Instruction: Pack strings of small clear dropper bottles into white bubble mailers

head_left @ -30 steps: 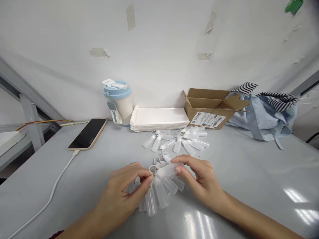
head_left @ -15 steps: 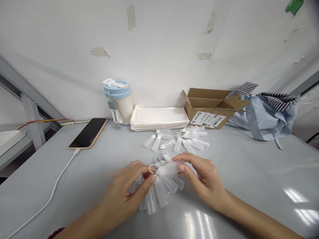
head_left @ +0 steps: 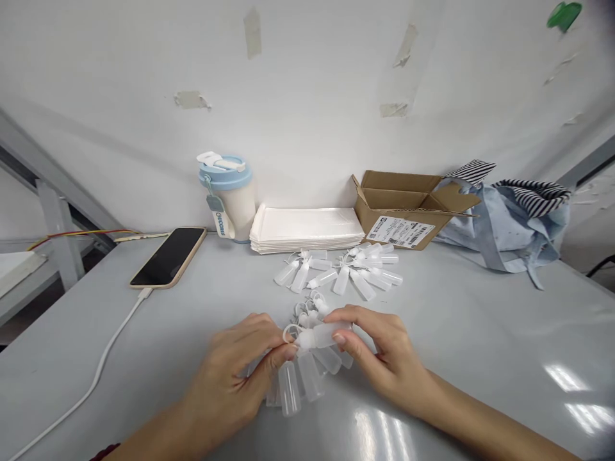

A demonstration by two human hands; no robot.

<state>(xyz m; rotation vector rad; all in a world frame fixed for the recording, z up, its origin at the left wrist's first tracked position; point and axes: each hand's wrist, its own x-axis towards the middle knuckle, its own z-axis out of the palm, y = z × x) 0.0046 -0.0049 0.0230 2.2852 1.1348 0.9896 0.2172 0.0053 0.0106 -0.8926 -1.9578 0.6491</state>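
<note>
Between thumb and fingers, my right hand point(head_left: 384, 349) grips the body of a small translucent squeeze bottle point(head_left: 323, 335), which lies nearly level with its nozzle end to the left. My left hand point(head_left: 250, 365) is closed in a pinch at that nozzle end, by the looped cap strap point(head_left: 289, 333); the fingertips partly hide the tip. Under and around both hands lies a pile of similar bottles point(head_left: 311, 374) with looped caps. Farther back on the table are two more clusters of such bottles, a left cluster point(head_left: 301, 272) and a right cluster point(head_left: 368, 276).
Along the wall stand a blue-lidded cup point(head_left: 235, 205), a stack of white envelopes point(head_left: 307, 227), an open cardboard box point(head_left: 398, 218) and a light blue cloth bag point(head_left: 509, 224). A phone point(head_left: 168, 257) with a white cable point(head_left: 103, 358) lies on the grey table point(head_left: 480, 333) at the left.
Both hands and the held bottle have shifted slightly left and down. My left fingertips have closed in on the nozzle end. The bottles at the back stay put.
</note>
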